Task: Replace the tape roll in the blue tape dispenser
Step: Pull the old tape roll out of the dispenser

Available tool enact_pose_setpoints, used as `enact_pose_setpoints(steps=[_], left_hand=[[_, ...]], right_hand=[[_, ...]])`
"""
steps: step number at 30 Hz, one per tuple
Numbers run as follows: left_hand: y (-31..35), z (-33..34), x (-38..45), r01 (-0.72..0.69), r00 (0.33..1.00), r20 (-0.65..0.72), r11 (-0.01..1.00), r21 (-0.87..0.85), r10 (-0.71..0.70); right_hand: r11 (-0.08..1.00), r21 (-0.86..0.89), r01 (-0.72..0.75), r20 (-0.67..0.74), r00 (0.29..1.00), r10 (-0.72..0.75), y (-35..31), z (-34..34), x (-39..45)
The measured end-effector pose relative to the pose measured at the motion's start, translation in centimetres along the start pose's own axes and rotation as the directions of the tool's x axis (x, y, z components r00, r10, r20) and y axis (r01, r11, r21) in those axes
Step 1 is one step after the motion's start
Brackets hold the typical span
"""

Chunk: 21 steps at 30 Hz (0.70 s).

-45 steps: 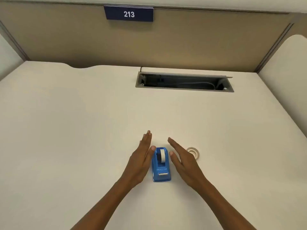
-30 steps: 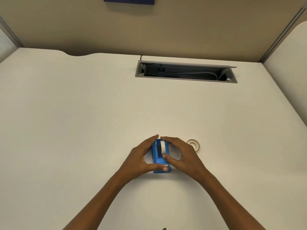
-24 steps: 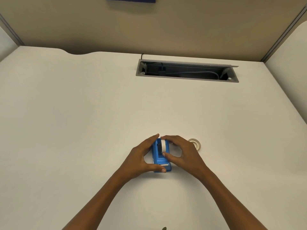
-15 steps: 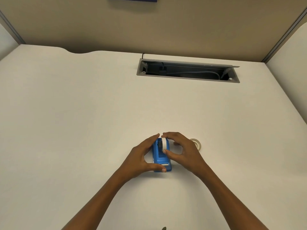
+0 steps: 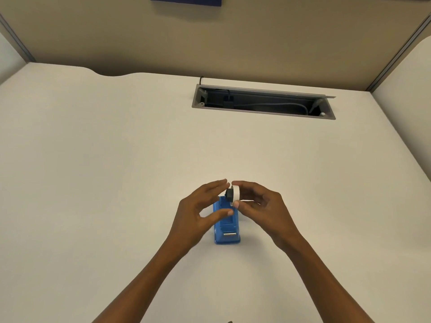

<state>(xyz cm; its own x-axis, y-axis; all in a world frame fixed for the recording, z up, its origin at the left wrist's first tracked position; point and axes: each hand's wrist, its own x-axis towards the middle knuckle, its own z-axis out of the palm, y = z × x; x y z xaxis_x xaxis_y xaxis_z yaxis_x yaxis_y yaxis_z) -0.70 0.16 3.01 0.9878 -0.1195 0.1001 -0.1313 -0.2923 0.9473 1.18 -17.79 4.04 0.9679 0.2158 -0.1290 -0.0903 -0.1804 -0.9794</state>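
Note:
The blue tape dispenser (image 5: pixel 227 231) stands on the white desk (image 5: pixel 116 159), its cutter end toward me. My right hand (image 5: pixel 264 212) pinches a white tape roll (image 5: pixel 236 194) with a black hub (image 5: pixel 229 194) between thumb and fingertips, lifted just above the dispenser's far end. My left hand (image 5: pixel 197 213) is at the dispenser's left side with fingers spread; its thumb lies over the blue body and its index tip is close to the hub. The second roll is hidden behind my right hand.
A grey open cable slot (image 5: pixel 263 104) with a plug and cords inside is sunk into the desk at the back. A beige partition wall (image 5: pixel 233 43) closes the far edge, and a side panel (image 5: pixel 410 113) stands at the right.
My right hand has lifted the white roll and its black hub up out of the dispenser. My left hand has loosened from the dispenser and spread its fingers.

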Motion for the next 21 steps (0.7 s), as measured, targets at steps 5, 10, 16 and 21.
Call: enact_pose_setpoints(steps=[5, 10, 16, 21], left_hand=[[1.1, 0.0, 0.4, 0.109, 0.991, -0.061, 0.982, -0.152, -0.12], [1.2, 0.2, 0.4, 0.231, 0.966, -0.053, 0.936, -0.267, -0.253], [1.5, 0.4, 0.3, 0.271, 0.956, -0.023, 0.909, -0.318, -0.293], [1.7, 0.5, 0.4, 0.278, 0.956, 0.001, 0.9, -0.335, -0.295]], right_hand=[[0.995, 0.096, -0.039, -0.005, 0.999, 0.04, -0.4, 0.2, -0.3], [0.988, 0.14, -0.062, -0.008, 0.998, 0.063, -0.4, 0.5, -0.5], [0.988, 0.153, -0.034, -0.006, 0.999, 0.035, 0.0, 0.5, -0.8], [0.983, 0.184, -0.013, -0.007, 1.0, 0.015, 0.3, 0.5, -0.8]])
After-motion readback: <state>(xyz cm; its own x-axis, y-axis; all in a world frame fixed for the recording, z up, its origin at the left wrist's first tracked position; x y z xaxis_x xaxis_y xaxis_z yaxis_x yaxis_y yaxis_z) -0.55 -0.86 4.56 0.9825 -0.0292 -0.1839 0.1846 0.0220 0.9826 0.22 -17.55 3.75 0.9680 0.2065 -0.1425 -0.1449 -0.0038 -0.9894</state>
